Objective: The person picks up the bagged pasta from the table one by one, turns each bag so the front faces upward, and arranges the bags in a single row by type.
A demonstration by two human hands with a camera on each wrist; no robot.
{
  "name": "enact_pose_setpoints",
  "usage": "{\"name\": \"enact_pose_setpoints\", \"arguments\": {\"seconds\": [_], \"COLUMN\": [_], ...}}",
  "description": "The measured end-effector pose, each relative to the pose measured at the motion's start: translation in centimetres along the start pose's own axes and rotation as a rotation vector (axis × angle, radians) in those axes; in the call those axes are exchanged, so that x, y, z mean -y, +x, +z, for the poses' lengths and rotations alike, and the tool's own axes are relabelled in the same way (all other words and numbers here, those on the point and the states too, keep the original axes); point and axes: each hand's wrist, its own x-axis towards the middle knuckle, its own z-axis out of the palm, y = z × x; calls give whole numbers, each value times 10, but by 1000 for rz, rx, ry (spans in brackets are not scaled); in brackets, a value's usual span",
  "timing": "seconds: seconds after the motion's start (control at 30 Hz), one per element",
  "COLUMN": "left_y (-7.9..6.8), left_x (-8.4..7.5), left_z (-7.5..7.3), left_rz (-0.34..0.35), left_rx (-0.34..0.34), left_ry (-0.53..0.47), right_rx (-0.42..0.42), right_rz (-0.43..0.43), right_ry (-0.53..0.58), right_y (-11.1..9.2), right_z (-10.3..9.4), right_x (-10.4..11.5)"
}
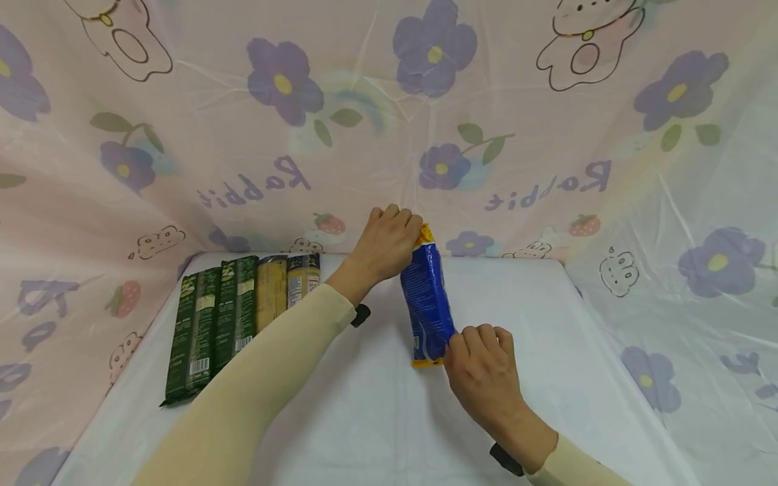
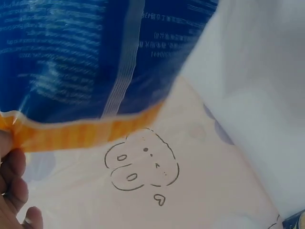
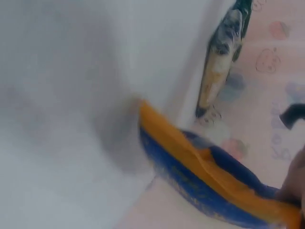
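A long blue plastic packet (image 1: 427, 297) with orange ends is held at a slant above the white surface. My left hand (image 1: 392, 243) grips its far orange end, and fingers (image 2: 14, 176) of that hand show at the packet's corner in the left wrist view. At the near end, my right hand (image 1: 483, 371) pinches the right corner. The right wrist view shows the packet's orange end seam (image 3: 190, 160) from below, slightly blurred. Small print and a pale lengthwise seam (image 2: 126, 62) mark the side in the left wrist view. What is inside the packet cannot be seen.
At the left of the white-covered table (image 1: 365, 418) lie two dark green packets (image 1: 193, 331), (image 1: 236, 304), then a yellowish packet (image 1: 271, 287) and a navy-topped clear packet (image 1: 302, 275). My left forearm partly covers them. A printed pink curtain (image 1: 365, 155) encloses the back and sides.
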Motion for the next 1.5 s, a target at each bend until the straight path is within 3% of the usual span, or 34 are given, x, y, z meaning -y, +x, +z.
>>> {"name": "enact_pose_setpoints", "arguments": {"seconds": [0.23, 0.67, 0.87, 1.33, 1.5], "left_y": [-11, -14, -13, -19, -24], "left_x": [4, 7, 5, 5, 3], "left_z": [6, 0, -2, -9, -10], "left_rz": [4, -35, -55, 9, 58], "left_rx": [114, 125, 151, 238, 244], "left_ry": [16, -75, -78, -41, 0], "right_rx": [-37, 27, 8, 119, 111], "right_rz": [-67, -45, -52, -60, -68], "right_ry": [56, 99, 110, 102, 119], "right_y": [0, -2, -3, -2, 0], "right_z": [10, 17, 18, 23, 28], "right_x": [20, 32, 37, 55, 61]}}
